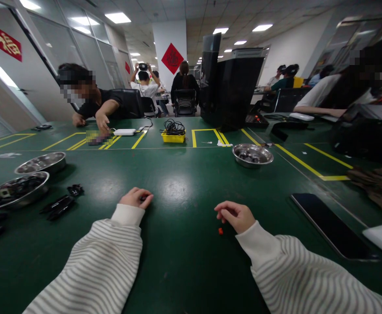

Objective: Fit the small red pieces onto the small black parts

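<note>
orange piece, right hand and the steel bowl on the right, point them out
Orange piece (221, 231): head view, middle of its visible surface.
Right hand (238, 215): head view, back of the hand.
Steel bowl (252, 165): head view, near outer wall.

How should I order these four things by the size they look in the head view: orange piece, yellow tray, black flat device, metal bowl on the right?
Largest to smallest:
1. black flat device
2. right metal bowl
3. yellow tray
4. orange piece
The device lies nearer the camera, so true sizes may differ.
</note>
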Tool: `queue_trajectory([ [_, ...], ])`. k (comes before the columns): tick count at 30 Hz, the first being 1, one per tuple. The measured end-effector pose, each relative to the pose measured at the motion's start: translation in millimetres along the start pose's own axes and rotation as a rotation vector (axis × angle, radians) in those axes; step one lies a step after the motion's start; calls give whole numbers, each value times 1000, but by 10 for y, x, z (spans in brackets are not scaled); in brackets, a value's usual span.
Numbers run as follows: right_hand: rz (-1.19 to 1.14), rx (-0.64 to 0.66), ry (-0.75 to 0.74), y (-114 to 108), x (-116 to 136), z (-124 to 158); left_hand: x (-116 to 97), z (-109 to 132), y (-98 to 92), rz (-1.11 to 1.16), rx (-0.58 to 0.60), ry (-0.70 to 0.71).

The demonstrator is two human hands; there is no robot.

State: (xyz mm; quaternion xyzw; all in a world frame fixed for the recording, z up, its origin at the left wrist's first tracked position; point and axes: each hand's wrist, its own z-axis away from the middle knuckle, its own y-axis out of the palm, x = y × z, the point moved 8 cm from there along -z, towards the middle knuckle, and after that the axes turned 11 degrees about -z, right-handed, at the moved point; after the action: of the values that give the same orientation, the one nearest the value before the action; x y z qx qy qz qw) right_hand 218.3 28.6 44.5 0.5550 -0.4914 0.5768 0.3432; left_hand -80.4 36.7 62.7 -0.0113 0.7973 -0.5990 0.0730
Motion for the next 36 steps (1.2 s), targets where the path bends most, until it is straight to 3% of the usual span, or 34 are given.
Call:
queue_trajectory([
  [5, 101, 136, -71, 77, 37, -3, -1031, 458, 69, 247, -7, 373],
  [7, 196, 248, -167, 139, 103, 19, -1300, 600, 142, 273, 28, 461],
  [10, 291, 364, -286, 180, 192, 65, -1532, 691, 229, 253, 93, 528],
  [17, 411, 389, -313, 183, 193, 80, -1629, 685, 234, 215, 228, 506],
  [27, 411, 330, -332, 159, 142, 54, -1517, 778, 101, 401, 169, 611],
  [31, 335, 247, -258, 121, 83, 45, -1521, 767, 111, 417, 154, 613],
  [36, 227, 231, -185, 186, 8, 70, -1531, 761, 121, 440, 158, 622],
])
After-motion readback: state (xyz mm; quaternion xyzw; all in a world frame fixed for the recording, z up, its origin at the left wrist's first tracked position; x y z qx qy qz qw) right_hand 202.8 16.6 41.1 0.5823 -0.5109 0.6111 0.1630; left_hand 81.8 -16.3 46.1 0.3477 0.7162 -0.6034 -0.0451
